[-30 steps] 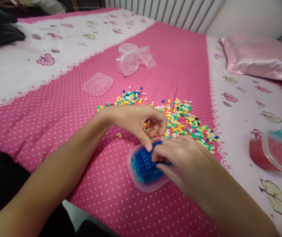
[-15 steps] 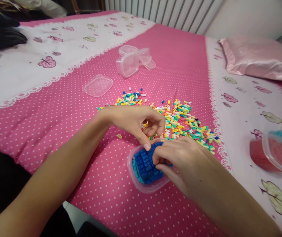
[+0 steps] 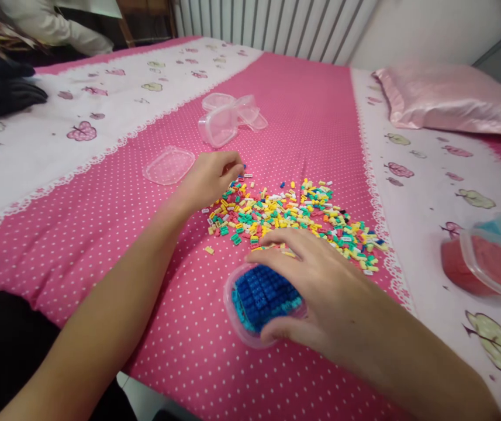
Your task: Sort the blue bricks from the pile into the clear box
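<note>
Right hand (image 3: pixel 320 283) spans tub (image 3: pixel 229 307), likely steadying it
Fingers (image 3: pixel 276 260) wide, empty; left hand (image 3: pixel 215 178) curled at loose bricks' ten o'clock (image 3: pixel 272 215), hold unclear

Small loose plastic bricks (image 3: pixel 272 219) in yellow, green, red and white (a few blue), dark-blue bricks (image 3: pixel 261 291) edged in turquoise, rounded clear plastic tub (image 3: pixel 228 313), hot-pink fabric bedspread (image 3: pixel 114 234) with white polka dots, glossy pale-pink satin pillow (image 3: pixel 447 96)
</note>
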Motion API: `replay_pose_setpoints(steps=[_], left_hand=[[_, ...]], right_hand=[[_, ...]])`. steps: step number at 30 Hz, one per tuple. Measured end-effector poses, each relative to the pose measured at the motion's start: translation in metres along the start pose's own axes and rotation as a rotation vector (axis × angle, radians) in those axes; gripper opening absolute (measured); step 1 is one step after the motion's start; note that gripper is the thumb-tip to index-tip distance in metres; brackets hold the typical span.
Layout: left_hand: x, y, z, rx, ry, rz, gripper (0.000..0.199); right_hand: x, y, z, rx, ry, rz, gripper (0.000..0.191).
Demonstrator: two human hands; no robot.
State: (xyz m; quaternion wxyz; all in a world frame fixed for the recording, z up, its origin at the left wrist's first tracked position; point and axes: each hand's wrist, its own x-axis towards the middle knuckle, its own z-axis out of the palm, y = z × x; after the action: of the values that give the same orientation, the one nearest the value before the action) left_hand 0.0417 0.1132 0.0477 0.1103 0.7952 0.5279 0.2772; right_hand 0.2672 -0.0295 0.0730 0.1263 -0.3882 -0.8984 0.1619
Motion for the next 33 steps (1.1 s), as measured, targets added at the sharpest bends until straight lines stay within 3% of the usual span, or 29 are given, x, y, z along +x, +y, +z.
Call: replay_pose_setpoints(steps=[2, 4, 9, 17, 21, 24, 26, 29, 31, 32, 33], left_hand=[[0.001, -0.005, 0.003, 0.101, 0.057, -0.028, 0.025], [0.002, -0.012, 0.005, 0.195, 0.065, -0.061, 0.031], [0.004, -0.029, 0.011, 0.401, -0.032, -0.153, 0.034], [0.011, -0.024, 0.024, 0.514, -0.124, -0.087, 0.034], [0.011, -0.021, 0.027, 0.540, -0.111, -0.095, 0.028], [0.011, -0.023, 0.025, 0.529, -0.077, -0.113, 0.021], [0.011, -0.023, 0.022, 0.505, -0.038, -0.123, 0.017], [0.008, -0.012, 0.015, 0.379, 0.082, -0.089, 0.012], [0.002, 0.003, 0.009, 0.177, 0.138, -0.038, 0.010], [-0.001, 0.012, 0.006, 0.020, 0.127, -0.008, 0.011], [-0.005, 0.021, 0.004, -0.167, 0.044, 0.025, 0.016]], right_hand=[[0.000, 0.003, 0.006, -0.012, -0.014, -0.052, 0.093], [0.000, 0.006, 0.012, -0.006, -0.078, -0.079, 0.111], [0.003, 0.005, 0.016, 0.020, -0.176, -0.027, 0.096], [0.016, -0.006, 0.012, -0.064, -0.080, 0.245, 0.092], [0.014, -0.003, 0.015, 0.018, -0.084, 0.239, 0.100], [0.010, 0.006, 0.009, 0.086, -0.015, 0.205, 0.104], [0.010, 0.014, 0.002, 0.081, 0.093, 0.216, 0.096], [0.011, 0.024, -0.010, 0.066, 0.275, 0.224, 0.062], [0.014, 0.028, -0.015, 0.076, 0.364, 0.218, 0.039], [0.015, 0.029, -0.016, 0.081, 0.394, 0.215, 0.032], [0.016, 0.029, -0.016, 0.083, 0.413, 0.211, 0.028]])
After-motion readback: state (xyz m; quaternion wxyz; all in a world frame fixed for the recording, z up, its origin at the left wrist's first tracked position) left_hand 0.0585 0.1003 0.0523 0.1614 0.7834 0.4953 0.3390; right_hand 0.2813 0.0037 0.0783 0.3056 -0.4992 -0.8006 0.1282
